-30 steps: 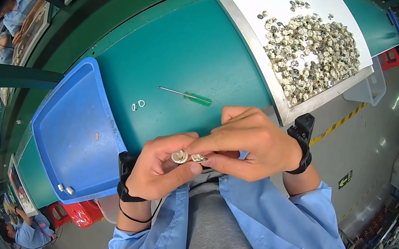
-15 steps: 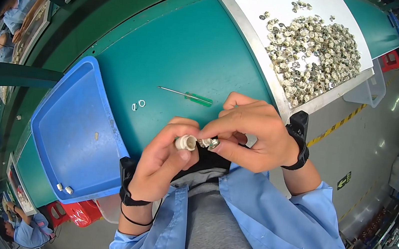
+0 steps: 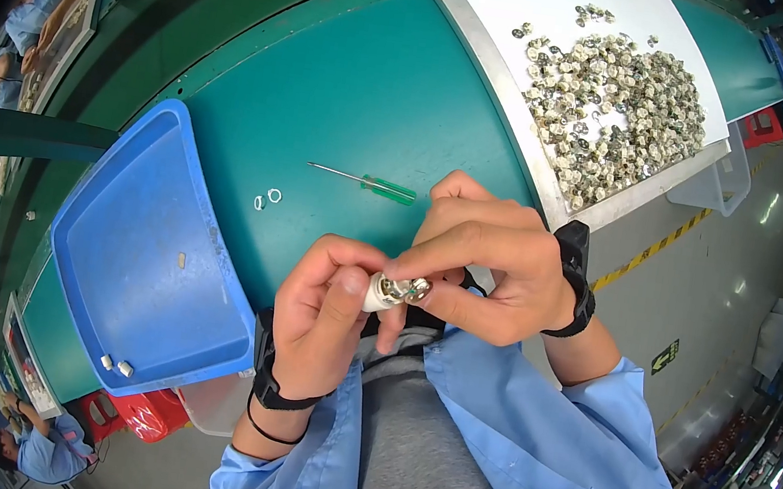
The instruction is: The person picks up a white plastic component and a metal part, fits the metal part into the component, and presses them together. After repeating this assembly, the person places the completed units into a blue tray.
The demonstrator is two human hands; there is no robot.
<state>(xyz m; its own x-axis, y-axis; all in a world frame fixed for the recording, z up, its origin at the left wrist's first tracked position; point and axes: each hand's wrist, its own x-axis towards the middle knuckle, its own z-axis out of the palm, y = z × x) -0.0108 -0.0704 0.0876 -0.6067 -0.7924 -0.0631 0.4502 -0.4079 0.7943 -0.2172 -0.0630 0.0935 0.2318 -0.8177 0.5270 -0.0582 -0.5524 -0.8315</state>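
Note:
Close to my body, above the table's near edge, my left hand (image 3: 319, 304) is closed around a white tube-shaped socket (image 3: 373, 297). My right hand (image 3: 497, 268) pinches a small metal-and-white insert (image 3: 418, 291) between thumb and fingers. That insert meets the open end of the socket; fingers hide how deep it sits. Beyond my hands lies a screwdriver (image 3: 387, 190) with a green handle, its shaft pointing left. Two thin pale rings (image 3: 259, 202) rest on the green table (image 3: 352, 91) to the left of it.
A blue tray (image 3: 176, 152) at the left holds a few small white pieces (image 3: 126, 370). At the far right, a metal-framed white board (image 3: 502, 2) carries a heap of small metal-and-white parts (image 3: 617, 106). Red stools (image 3: 154, 414) stand beneath the table; other people work at the left.
The insert has come up against the socket's mouth, where a gap showed before. My left hand has turned the socket so its opening faces the right hand.

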